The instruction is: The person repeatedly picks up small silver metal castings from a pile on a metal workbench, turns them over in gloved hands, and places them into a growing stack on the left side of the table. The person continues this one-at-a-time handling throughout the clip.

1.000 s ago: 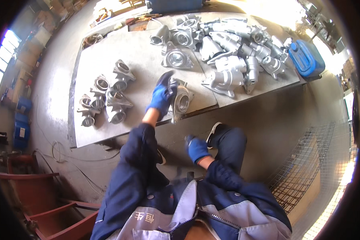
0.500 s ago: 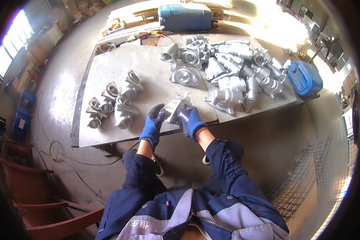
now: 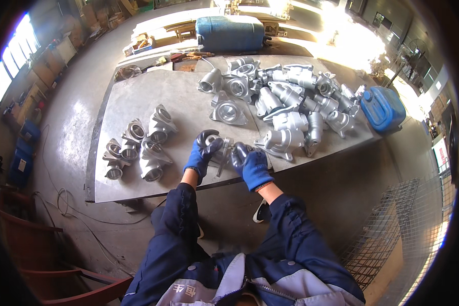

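Note:
Both my hands wear blue gloves with dark coated fingers, above the front edge of the metal table (image 3: 186,104). Between them is a silver flanged metal casting (image 3: 223,155), its plate-like flange turned edge-on. My left hand (image 3: 203,154) is curled around the casting's left end. At the flange's right side, my right hand (image 3: 251,166) is closed with its fingertips against the part. The gloves hide some of the casting. On the left stands a small group of similar castings (image 3: 153,158). A larger heap of silver castings (image 3: 290,120) covers the right side, with one flanged casting (image 3: 228,109) at its near left.
A blue jerrycan (image 3: 383,109) stands at the table's right end. Behind the table lies a large blue drum (image 3: 229,34). Hand tools (image 3: 191,56) lie along the far edge. A red metal frame (image 3: 71,285) and a cable (image 3: 61,201) are on the left floor; wire mesh (image 3: 387,229) is at right.
The casting has been turned so its flange now shows edge-on. My right hand has shifted from over the casting to its right side. The whole view has tilted slightly.

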Demonstrator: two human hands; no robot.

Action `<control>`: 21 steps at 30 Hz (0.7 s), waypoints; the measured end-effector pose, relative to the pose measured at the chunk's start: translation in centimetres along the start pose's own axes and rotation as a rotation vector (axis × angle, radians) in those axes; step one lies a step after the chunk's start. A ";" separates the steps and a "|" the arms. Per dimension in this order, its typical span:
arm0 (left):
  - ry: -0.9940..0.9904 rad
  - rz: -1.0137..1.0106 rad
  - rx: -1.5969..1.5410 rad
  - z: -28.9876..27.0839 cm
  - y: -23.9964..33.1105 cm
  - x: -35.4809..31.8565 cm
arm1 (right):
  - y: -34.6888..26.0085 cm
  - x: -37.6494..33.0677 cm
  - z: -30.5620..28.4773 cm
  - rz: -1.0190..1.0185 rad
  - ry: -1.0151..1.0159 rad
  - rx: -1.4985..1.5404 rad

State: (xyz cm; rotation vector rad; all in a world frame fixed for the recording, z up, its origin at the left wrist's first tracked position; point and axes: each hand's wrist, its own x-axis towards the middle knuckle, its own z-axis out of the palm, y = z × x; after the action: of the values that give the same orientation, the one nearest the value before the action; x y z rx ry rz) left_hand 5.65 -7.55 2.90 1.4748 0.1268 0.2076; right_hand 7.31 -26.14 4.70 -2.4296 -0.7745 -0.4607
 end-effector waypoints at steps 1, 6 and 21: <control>-0.003 0.019 0.016 -0.3 -0.2 0.3 | 0.2 0.6 -0.2 -0.074 0.038 -0.062; -0.049 0.041 0.086 0.0 -0.3 1.4 | 1.3 2.4 0.7 -0.083 -0.061 -0.434; 0.089 0.075 0.505 3.1 -1.0 7.7 | 1.9 3.2 2.8 0.360 -0.190 -0.289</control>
State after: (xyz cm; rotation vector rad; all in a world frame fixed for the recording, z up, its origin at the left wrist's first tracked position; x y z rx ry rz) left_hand 13.88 -8.95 2.52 1.9752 0.2070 0.3182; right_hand 11.39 -24.45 3.19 -2.8370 -0.3441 -0.2140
